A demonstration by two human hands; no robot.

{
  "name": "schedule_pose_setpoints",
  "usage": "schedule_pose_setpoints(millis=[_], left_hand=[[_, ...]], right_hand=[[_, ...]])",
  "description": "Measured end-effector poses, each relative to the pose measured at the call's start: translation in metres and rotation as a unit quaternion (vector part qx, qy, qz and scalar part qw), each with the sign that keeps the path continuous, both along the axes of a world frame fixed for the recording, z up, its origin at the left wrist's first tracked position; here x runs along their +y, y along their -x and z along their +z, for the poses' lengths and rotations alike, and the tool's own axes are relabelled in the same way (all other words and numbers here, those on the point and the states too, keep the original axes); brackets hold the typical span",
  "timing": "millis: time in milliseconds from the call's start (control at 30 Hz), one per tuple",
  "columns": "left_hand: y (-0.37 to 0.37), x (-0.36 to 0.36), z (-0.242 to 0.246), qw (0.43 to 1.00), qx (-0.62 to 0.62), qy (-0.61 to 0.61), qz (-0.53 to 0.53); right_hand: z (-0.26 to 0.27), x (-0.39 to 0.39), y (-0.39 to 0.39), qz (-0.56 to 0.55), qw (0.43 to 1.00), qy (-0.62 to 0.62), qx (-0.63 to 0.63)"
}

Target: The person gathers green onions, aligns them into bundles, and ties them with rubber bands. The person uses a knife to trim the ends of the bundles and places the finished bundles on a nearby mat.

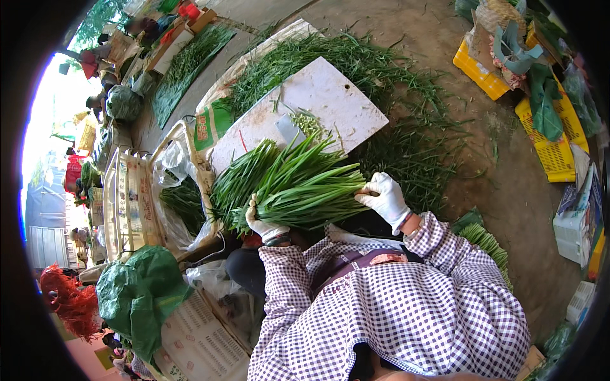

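Note:
A thick bundle of long green leaves that look like garlic chives lies before me, over the near edge of a white cutting board. My left hand, in a white glove, holds the bundle's near side by the leaf tips. At the opposite end, my right hand, gloved too, pinches stem ends between its fingers. Behind the bundle, a flat metal blade rests on the board, partly covered by leaves. Pale stem trimmings are scattered beside it.
Loose green leaves are heaped around the board. To the left stands a white plastic basket lined with clear plastic. A green plastic bag sits near a carton. Yellow crates stand at right. Other people are in the left background.

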State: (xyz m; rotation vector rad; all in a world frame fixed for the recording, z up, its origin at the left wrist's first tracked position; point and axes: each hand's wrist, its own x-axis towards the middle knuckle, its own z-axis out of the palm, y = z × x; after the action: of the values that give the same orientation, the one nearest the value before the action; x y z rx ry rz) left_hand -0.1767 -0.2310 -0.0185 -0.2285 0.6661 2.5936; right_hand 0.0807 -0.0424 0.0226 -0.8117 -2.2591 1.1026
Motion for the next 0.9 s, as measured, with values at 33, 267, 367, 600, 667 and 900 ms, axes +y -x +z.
schedule_pose_setpoints(millis=[33, 267, 367, 600, 667, 900], left_hand=[[0.000, -0.001, 0.000, 1.000, -0.013, -0.007, 0.006], [0.003, -0.004, -0.008, 0.999, -0.024, 0.030, 0.001], [0.005, -0.005, -0.013, 0.998, -0.045, 0.045, 0.004], [0.005, -0.004, -0.018, 0.997, -0.043, 0.062, 0.015], [0.006, -0.006, -0.018, 0.999, -0.008, 0.043, -0.003], [0.009, -0.013, -0.027, 0.997, -0.056, 0.053, 0.006]], right_hand=[[-0.005, -0.001, 0.004, 0.007, 0.999, 0.017, 0.047], [-0.033, 0.017, -0.006, -0.034, 0.994, 0.092, 0.047], [-0.037, 0.046, -0.021, -0.081, 0.994, 0.041, -0.054], [-0.042, 0.039, -0.010, 0.169, 0.969, 0.179, 0.033], [-0.039, 0.037, -0.006, 0.169, 0.949, 0.266, 0.006], [-0.025, 0.069, -0.030, -0.015, 0.956, -0.062, -0.286]])
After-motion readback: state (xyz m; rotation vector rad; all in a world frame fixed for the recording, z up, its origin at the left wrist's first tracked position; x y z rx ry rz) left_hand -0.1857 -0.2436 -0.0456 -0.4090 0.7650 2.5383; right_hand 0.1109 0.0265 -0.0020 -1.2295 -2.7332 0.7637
